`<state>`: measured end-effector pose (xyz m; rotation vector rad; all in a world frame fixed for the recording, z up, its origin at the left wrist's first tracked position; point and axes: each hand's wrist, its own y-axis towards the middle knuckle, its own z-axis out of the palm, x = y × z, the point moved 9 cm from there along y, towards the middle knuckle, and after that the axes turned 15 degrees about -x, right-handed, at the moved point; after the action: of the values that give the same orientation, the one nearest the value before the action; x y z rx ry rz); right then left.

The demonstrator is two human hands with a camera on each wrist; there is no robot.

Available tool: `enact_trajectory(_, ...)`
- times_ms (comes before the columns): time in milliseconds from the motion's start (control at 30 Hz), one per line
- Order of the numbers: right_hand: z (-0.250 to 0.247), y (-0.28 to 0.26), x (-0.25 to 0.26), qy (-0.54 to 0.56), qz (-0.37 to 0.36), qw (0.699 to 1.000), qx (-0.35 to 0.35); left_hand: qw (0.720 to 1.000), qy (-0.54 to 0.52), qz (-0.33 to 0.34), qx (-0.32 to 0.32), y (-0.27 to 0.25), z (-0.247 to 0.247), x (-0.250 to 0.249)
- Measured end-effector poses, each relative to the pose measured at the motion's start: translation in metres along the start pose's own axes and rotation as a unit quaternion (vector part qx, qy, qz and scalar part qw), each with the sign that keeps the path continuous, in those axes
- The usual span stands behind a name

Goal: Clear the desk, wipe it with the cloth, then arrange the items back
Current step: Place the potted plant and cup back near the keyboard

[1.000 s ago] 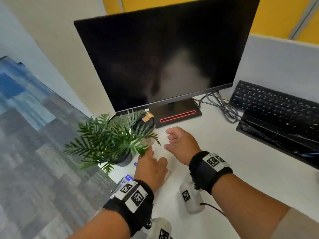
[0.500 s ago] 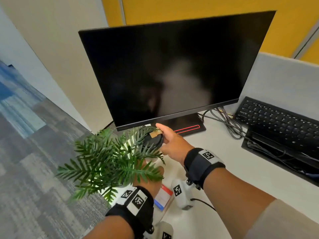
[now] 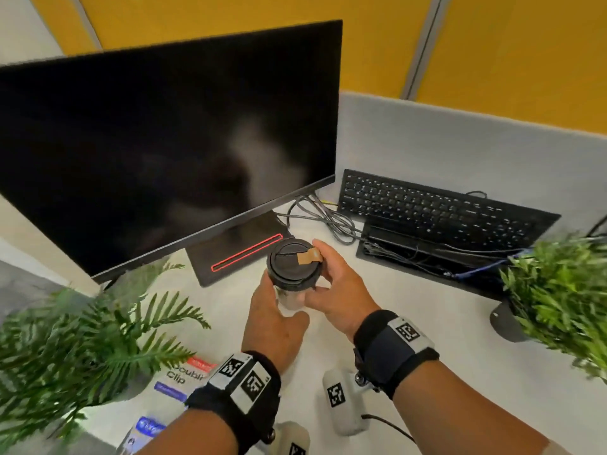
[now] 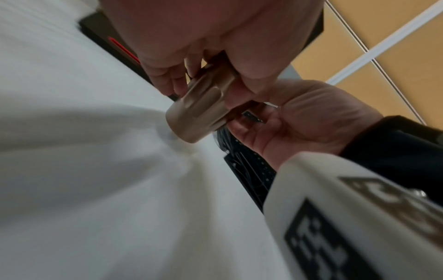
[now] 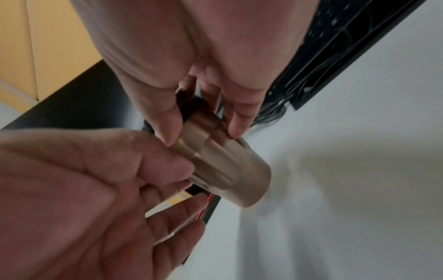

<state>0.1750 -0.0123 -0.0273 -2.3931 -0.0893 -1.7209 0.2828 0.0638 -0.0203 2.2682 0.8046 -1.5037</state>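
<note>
A paper cup [image 3: 289, 298] with a black lid [image 3: 293, 266] and a brown tab hangs above the white desk [image 3: 410, 323], just in front of the monitor stand [image 3: 239, 254]. My left hand [image 3: 274, 310] curls round its lower left side. My right hand [image 3: 328, 280] grips it just under the lid from the right. In the right wrist view the right thumb and a finger pinch the tan cup [image 5: 223, 170], and the left hand's fingers [image 5: 167, 170] lie against it. The left wrist view shows the cup [image 4: 201, 109] clear of the desk. No cloth is in view.
A black monitor [image 3: 164, 142] fills the back left. Cables [image 3: 322, 218] and a black keyboard [image 3: 437, 211] lie at the back right. A fern [image 3: 82, 349] stands at the near left, another plant [image 3: 565, 290] at the right edge. A clip box [image 3: 187, 376] lies near my left wrist.
My right hand reached behind the fern and took the cup. The cup now hangs in front of the monitor stand with both hands on it. My left hand has left the fern.
</note>
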Motion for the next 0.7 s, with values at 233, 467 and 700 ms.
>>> enact_trajectory(233,-0.127,-0.006,-0.021,0.001,0.012,0.987,-0.163,0.988,0.018,0.063,0.138,-0.023,0.100,-0.065)
enact_trajectory(467,-0.184,0.009,-0.054,-0.021,0.031,0.974,-0.221,0.974,0.032,0.059,0.217,-0.033,0.163,-0.086)
enact_trajectory(700,-0.185,0.021,-0.067,-0.015,0.043,0.979,-0.197,0.972,0.056,0.034,0.224,-0.028,0.179,-0.073)
